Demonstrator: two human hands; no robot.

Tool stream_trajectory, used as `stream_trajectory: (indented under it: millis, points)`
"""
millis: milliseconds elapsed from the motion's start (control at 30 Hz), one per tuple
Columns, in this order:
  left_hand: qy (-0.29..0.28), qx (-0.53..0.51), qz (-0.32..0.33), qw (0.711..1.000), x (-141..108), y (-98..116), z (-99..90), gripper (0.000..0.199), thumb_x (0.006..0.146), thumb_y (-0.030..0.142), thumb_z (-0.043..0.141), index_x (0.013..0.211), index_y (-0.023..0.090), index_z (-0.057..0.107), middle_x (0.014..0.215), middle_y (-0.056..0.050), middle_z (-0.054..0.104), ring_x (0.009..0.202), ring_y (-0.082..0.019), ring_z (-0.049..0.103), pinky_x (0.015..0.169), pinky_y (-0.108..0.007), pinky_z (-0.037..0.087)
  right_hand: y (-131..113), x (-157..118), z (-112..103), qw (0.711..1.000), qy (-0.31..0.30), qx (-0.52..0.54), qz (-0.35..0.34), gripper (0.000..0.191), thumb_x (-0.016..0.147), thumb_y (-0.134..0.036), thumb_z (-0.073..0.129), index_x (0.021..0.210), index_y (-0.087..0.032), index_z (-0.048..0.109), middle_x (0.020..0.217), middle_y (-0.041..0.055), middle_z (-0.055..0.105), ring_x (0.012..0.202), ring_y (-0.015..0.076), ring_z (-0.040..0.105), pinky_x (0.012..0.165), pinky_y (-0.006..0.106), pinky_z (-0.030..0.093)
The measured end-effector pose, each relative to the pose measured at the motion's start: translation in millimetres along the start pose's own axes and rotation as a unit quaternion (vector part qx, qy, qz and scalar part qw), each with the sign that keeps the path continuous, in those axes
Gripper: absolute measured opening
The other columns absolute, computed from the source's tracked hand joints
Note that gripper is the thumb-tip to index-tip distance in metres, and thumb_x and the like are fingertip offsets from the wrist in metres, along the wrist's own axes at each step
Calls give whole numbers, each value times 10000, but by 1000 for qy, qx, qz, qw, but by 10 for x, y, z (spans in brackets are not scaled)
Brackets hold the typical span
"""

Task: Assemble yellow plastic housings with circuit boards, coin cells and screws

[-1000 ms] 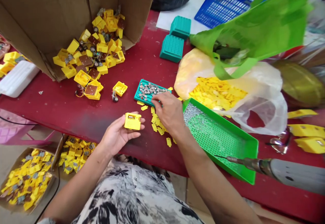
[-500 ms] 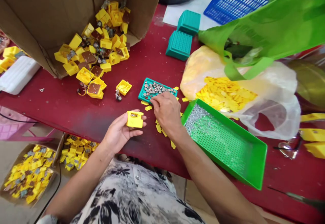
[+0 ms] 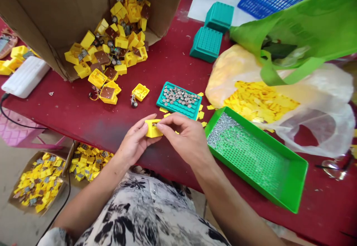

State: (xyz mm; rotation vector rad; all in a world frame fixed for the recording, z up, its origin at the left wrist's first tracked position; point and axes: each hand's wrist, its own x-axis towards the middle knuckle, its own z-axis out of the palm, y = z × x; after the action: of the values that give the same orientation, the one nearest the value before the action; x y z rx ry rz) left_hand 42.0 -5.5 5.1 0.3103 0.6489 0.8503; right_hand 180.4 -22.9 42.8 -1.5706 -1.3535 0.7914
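Note:
My left hand [image 3: 135, 142] holds a small yellow plastic case [image 3: 152, 130] between thumb and fingers, its small opening facing up. At that opening, the thumb and forefinger of my right hand [image 3: 185, 136] are pinched together; whatever is between them is hidden. Just beyond the hands lies a teal tray [image 3: 178, 108] with many shiny, round button cells [image 3: 178, 96] on it. Small yellow plastic strips [image 3: 200, 115] are scattered around the tray. An open yellow case [image 3: 140, 91] with a wired round part beside it rests left of the tray.
A cardboard box [image 3: 64, 26] on its side spills yellow cases at the back left. To my right are a green tray [image 3: 290, 197] of small metal pieces and a plastic bag [image 3: 329, 101] of yellow strips. Teal containers [image 3: 206, 44] stand behind. Cartons of cases [image 3: 39, 183] sit below left.
My right hand has left the tray of button cells and come back to the yellow case in my left hand. The case is now tilted differently, and the whole view has shifted slightly.

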Motion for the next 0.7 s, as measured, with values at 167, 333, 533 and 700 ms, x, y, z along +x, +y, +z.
stream_trajectory:
  millis: [167,333,533,700]
  points:
    - [-4,30,-5,1000,1,-8,-11,296,806,273,727,1094,202,733,1098,-62,721,951,-179,665,834,-307,560,84,20,55,997,4,15,76,143,729,-323,649,689,-190,681,710,13,675,648,147,589,641,315,456]
    - [-3,49,13,999,5,-36,-29,338,797,319,742,1117,212,729,1109,-64,717,1006,-200,651,873,-335,547,54,30,42,987,-18,70,141,206,672,-385,664,686,-180,665,690,24,682,619,150,591,599,307,464]
    - [-9,61,23,998,-3,-56,-36,349,795,338,753,1128,238,730,1081,-46,729,994,-184,657,896,-330,540,13,34,55,981,-14,80,174,197,653,-374,666,666,-178,648,660,24,673,599,145,579,588,302,458]
    - [-16,81,29,996,-11,-59,-35,358,813,365,736,1147,236,720,1104,-61,732,1062,-220,659,955,-375,518,44,11,51,986,-23,49,160,180,678,-360,647,663,-187,599,643,8,630,578,127,523,566,291,408]
